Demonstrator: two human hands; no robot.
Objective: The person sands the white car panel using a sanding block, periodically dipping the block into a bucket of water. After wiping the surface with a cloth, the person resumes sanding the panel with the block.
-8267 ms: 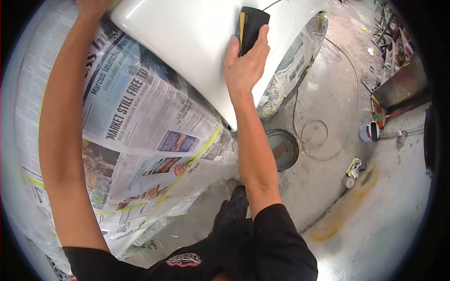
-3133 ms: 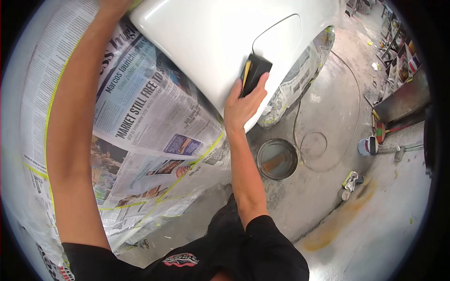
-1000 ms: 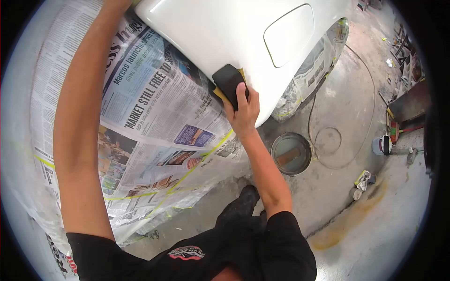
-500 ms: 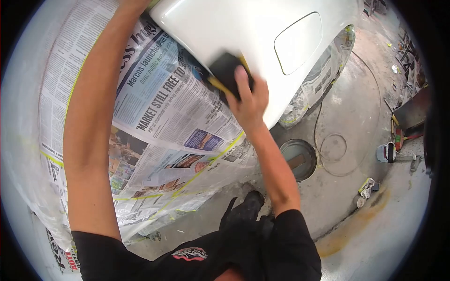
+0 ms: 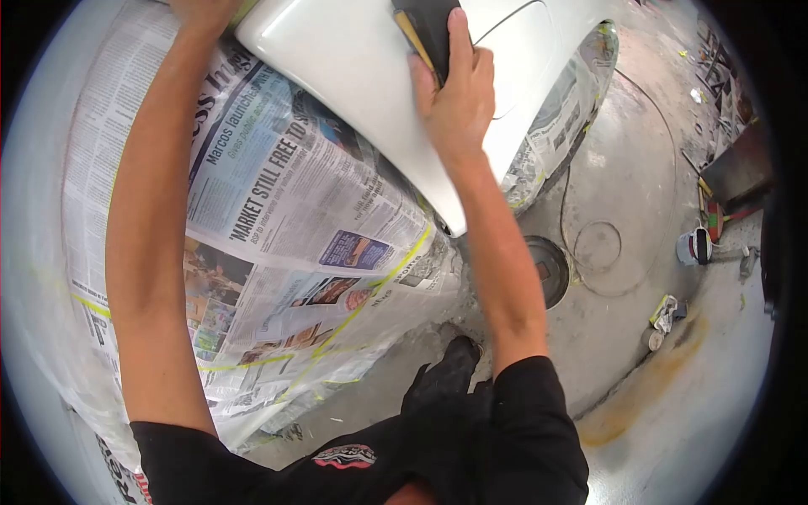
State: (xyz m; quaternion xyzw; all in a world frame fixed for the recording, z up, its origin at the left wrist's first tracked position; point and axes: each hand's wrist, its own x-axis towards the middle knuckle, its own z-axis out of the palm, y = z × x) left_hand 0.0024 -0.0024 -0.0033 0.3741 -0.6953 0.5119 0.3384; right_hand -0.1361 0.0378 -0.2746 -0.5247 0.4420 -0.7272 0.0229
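My right hand [image 5: 461, 97] grips a black sanding block [image 5: 427, 29] with a yellowish edge. Its thumb and fingers lie along the block, which rests against a glossy white car body panel [image 5: 345, 59]. Part of a fuel door outline shows to the right of that hand. At the top edge, my left hand [image 5: 204, 10] is by the panel's left corner, next to a bit of yellow-green. The frame cuts off its fingers. Newspaper masking [image 5: 295, 202], held with yellow tape, covers the car beside the panel.
A round basin [image 5: 547, 269] stands on the concrete floor, partly behind my right forearm. A thin hose [image 5: 599, 244] loops beside it. A white container [image 5: 693, 248] and small litter [image 5: 665, 313] lie farther right. More newspaper [image 5: 555, 122] covers the wheel area.
My right hand has moved the sanding block up and slightly right, from the panel's lower edge to beside the fuel door. The view has shifted a little, and my left hand appears farther left.
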